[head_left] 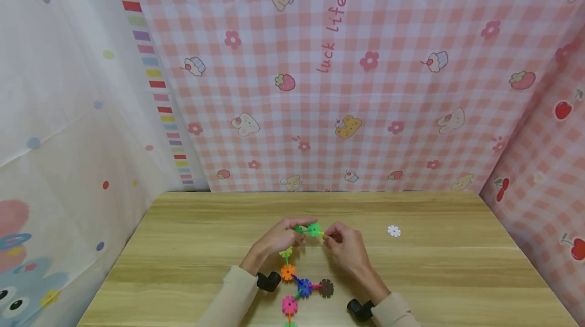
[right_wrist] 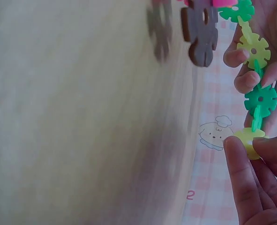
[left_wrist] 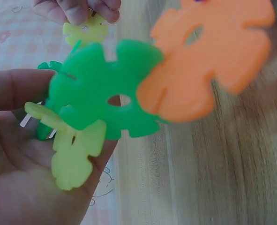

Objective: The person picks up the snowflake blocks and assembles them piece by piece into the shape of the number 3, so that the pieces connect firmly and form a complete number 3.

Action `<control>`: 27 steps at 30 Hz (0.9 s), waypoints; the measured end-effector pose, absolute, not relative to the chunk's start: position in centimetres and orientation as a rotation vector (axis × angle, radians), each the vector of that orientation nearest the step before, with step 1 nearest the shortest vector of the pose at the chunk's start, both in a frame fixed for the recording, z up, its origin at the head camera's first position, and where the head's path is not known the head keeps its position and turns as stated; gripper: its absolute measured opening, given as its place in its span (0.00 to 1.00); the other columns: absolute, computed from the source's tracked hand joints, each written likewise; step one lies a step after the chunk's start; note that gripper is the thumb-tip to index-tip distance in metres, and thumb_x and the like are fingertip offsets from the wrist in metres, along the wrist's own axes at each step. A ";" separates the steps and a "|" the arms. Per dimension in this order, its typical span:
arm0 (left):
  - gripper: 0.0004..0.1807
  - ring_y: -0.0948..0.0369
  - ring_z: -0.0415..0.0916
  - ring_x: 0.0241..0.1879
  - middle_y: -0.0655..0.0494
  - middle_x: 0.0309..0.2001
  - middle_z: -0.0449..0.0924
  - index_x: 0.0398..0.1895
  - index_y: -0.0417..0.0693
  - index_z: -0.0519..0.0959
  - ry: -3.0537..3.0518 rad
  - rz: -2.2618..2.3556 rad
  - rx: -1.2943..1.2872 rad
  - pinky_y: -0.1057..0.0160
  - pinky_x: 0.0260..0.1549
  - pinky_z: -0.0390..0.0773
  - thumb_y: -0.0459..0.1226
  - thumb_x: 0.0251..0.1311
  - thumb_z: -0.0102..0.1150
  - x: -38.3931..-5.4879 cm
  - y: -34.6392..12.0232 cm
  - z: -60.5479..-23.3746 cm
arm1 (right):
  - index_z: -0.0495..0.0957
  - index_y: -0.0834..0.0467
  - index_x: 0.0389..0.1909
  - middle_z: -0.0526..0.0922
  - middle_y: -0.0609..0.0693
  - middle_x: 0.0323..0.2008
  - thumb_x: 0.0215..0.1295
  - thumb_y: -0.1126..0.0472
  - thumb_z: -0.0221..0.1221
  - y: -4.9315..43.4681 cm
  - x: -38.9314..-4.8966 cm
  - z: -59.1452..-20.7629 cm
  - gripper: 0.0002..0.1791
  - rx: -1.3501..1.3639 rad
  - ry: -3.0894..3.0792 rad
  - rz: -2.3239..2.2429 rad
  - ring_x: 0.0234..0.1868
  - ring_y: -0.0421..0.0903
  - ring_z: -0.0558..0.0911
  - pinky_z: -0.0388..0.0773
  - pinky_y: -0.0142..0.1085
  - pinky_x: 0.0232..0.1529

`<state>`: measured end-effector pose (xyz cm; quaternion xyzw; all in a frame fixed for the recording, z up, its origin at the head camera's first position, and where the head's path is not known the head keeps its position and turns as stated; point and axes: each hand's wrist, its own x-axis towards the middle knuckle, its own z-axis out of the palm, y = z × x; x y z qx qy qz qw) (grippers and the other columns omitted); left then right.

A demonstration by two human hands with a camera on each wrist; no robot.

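A chain of slotted interlocking plastic snowflake discs runs between and below the two hands. My left hand [head_left: 283, 235] grips the chain at its far end, around a green disc [right_wrist: 260, 99]. With thumb and fingertips, my right hand [head_left: 347, 248] pinches a yellow disc [right_wrist: 247, 142] that meets a green disc at the chain's end; whether it is slotted fully in I cannot tell. Close to the left wrist camera are another green disc [left_wrist: 93, 89] and an orange disc [left_wrist: 222, 51]. Nearer in the chain follow a blue disc [head_left: 304, 287], a brown disc [head_left: 326, 288] and a pink disc [head_left: 290, 305].
A loose white disc [head_left: 394, 231] lies on the wooden table [head_left: 457, 266], right of the hands. Black wrist cameras [head_left: 268, 282] sit at both cuffs. Behind the table hangs a pink checked cloth [head_left: 320, 154], with more cloth on either side.
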<state>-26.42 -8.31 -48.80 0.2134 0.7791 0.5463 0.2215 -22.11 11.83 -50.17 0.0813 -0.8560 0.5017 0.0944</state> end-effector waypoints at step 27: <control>0.23 0.52 0.75 0.35 0.42 0.48 0.80 0.69 0.49 0.70 2.175 1.529 0.559 0.65 0.29 0.73 0.35 0.72 0.48 -26.4 -8.0 -49.5 | 0.80 0.61 0.29 0.83 0.51 0.25 0.59 0.76 0.63 11.4 -22.3 -50.0 0.07 0.265 -2.529 1.494 0.26 0.44 0.82 0.79 0.28 0.28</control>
